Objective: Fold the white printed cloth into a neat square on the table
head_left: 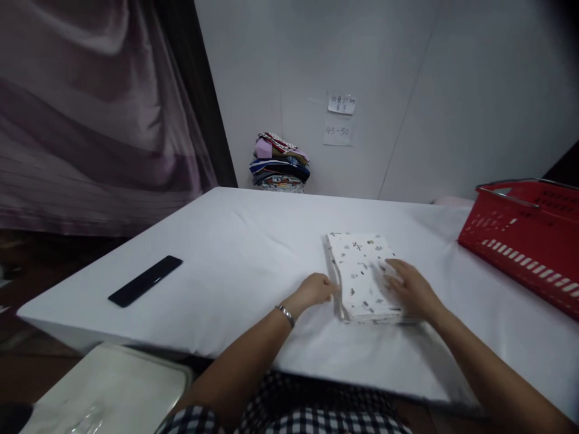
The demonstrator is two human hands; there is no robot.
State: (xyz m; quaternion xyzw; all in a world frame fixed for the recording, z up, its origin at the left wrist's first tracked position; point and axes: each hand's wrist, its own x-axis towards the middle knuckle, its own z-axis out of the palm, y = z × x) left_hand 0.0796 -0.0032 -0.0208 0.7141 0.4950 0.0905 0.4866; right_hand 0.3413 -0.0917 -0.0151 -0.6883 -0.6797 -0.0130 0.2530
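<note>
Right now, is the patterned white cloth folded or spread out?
Folded: the patterned white cloth lies as a compact rectangle, with stacked layers showing along its left and near edges.

A folded patterned cloth (359, 271) is lying on the desk (253, 253), left grip (315, 289) at its left edge, right grip (411, 290) over it.

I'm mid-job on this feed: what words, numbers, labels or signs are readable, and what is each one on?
"45-50": handwritten on the lower paper sheet on the wall.
Upper paper sheet, just above it: a few handwritten characters, too small and blurred to read.
Folded cloth: small printed motifs, no readable words.
Red basket: no readable text.
</note>
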